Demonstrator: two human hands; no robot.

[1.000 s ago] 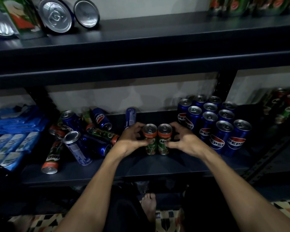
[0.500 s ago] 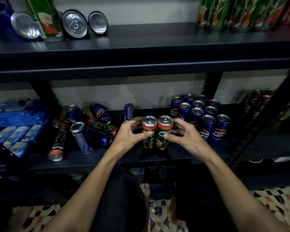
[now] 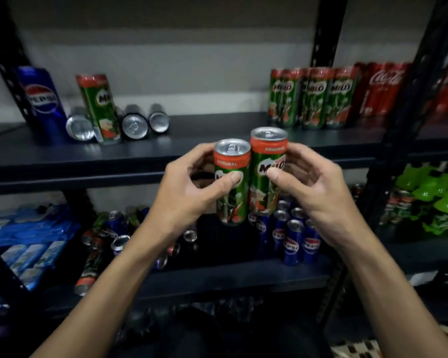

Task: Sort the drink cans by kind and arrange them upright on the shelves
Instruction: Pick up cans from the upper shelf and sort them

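Our left hand (image 3: 184,195) wraps the left Milo can (image 3: 230,208), our right hand (image 3: 316,195) the right Milo can (image 3: 265,153), both marked ORIGINAL, touching, upright before the edge of the upper shelf (image 3: 88,161); bare board lies beside the Milo row (image 3: 313,96).

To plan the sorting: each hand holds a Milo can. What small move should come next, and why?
Probably move the two Milo cans right and stand them beside the upright Milo row on the upper shelf: same kind, free space to its left.
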